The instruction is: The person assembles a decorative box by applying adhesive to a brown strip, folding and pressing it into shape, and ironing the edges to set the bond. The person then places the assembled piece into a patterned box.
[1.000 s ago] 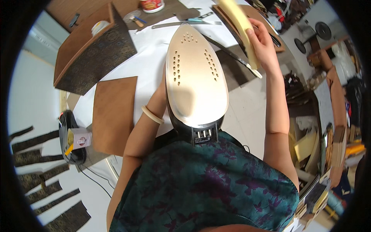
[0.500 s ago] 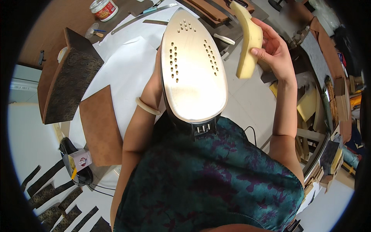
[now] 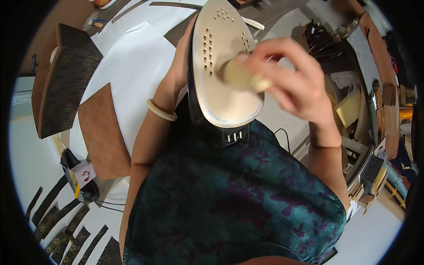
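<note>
A clothes iron (image 3: 229, 104) stands with its gold-coloured, holed soleplate turned toward me, its tip pointing away. My left hand (image 3: 182, 59) grips it from behind on the left side; most of those fingers are hidden by the iron. In my right hand (image 3: 293, 79), smeared by motion, is a piece of yellow sponge (image 3: 240, 76), pinched between the fingers. The sponge lies against the middle of the soleplate, right of its left row of holes. At the iron's heel, metal contacts (image 3: 235, 137) show in the black housing.
White paper (image 3: 137, 57) covers the table, with a brown leather panel (image 3: 104, 132) on it. A dark patterned box-like piece (image 3: 70, 79) stands at left. Patterned strips (image 3: 62, 243) lie lower left, near a black rounded object (image 3: 90, 192) with a cable. Offcuts (image 3: 349, 110) fill shelving at right.
My right hand has swung left with the sponge, from beside the iron onto its soleplate. The iron has shifted slightly up in view, still in my left hand.
</note>
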